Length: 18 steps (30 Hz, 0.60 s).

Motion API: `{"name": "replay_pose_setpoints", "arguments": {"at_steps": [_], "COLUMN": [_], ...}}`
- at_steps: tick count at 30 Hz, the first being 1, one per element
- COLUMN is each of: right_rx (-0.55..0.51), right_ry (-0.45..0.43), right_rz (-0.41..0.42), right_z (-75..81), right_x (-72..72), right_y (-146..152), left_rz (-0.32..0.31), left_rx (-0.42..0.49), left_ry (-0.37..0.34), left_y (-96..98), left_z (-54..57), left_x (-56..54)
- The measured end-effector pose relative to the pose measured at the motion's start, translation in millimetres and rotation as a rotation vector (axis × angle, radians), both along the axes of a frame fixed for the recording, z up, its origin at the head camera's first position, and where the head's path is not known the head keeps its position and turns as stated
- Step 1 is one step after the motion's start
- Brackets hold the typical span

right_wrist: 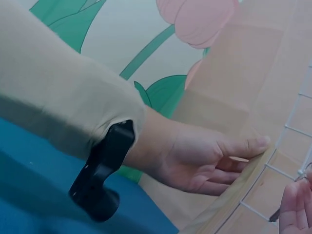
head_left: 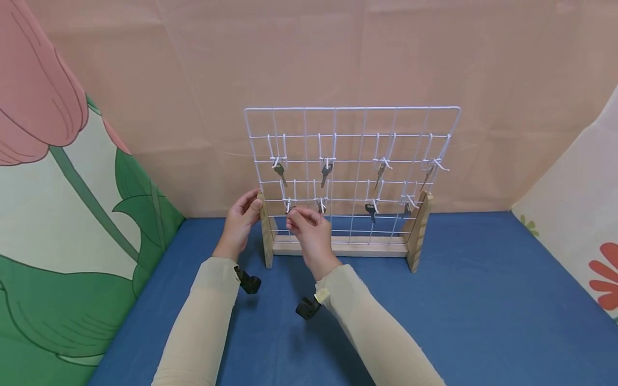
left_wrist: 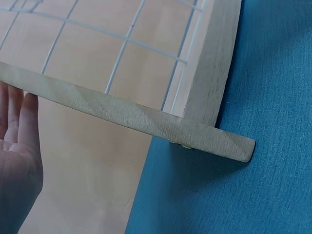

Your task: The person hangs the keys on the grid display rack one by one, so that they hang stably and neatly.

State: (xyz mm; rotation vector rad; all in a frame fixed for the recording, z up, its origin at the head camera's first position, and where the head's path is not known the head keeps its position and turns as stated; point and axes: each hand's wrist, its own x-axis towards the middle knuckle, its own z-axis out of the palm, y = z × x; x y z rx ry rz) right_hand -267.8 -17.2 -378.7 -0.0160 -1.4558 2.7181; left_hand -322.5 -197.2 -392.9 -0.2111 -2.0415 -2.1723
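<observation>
A white wire grid rack (head_left: 352, 109) stands on a wooden base with two wooden side posts. My left hand (head_left: 240, 222) holds the left post (left_wrist: 122, 114), thumb in front and fingers behind its outer edge. In front of the lower left hook (head_left: 288, 203), my right hand (head_left: 311, 236) pinches a small key (right_wrist: 274, 215) with a ring (right_wrist: 307, 171); the fingers hide most of it. Whether the ring sits on the hook, I cannot tell. Beside it, another key (head_left: 322, 206) hangs on the neighbouring lower hook.
More keys hang on the rack, including an upper left key (head_left: 280, 171), an upper middle key (head_left: 326, 172) and a lower right-side dark key (head_left: 370, 212). A blue cloth (head_left: 483, 300) covers the table. Behind stands a tan backdrop (head_left: 193, 80), with a flower-printed panel (head_left: 96, 230) at left.
</observation>
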Motion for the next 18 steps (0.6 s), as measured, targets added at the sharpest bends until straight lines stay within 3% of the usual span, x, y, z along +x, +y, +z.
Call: {"name": "replay_pose_setpoints", "arguments": {"at_steps": [4, 9, 14, 18], "right_rx": [0.028, 0.184, 0.484, 0.797], "right_ry": [0.009, 0.083, 0.306, 0.537], "right_rz": [0.011, 0.01, -0.009, -0.175], "right_z": [-10.3, -27.2, -37.0, -40.5], "right_x": [10.5, 35.4, 57.2, 59.8], "right_y": [10.3, 34.7, 86.8, 154.9], "left_rz": [-0.014, -0.022, -0.009, 0.051], "left_rx": [-0.017, -0.044, -0.184, -0.369], "left_ry": [-0.002, -0.017, 0.007, 0.103], "left_y": [-0.1, -3.2, -10.4, -24.8], "left_z": [1.5, 4.3, 11.8, 14.1], "left_x": [-0.3, 2.9, 19.3, 39.1]}}
